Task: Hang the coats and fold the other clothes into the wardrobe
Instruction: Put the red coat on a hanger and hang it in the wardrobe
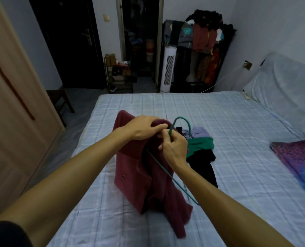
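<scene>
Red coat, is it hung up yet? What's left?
Nothing looks done yet. In hand: the left hand grips the red coat while the right hand holds the green hanger partly inside it. Left: hanging it, then folding the clothes pile on the bed.

2 hands: left hand (142, 128), right hand (175, 148). 1 maroon coat (130, 177), 1 green hanger (180, 118), mid-frame. Right of those, 3 loose items: purple garment (199, 131), green garment (199, 145), black garment (204, 168). 1 tower fan (168, 68), 1 clothes rack (205, 50), top centre-right.
</scene>
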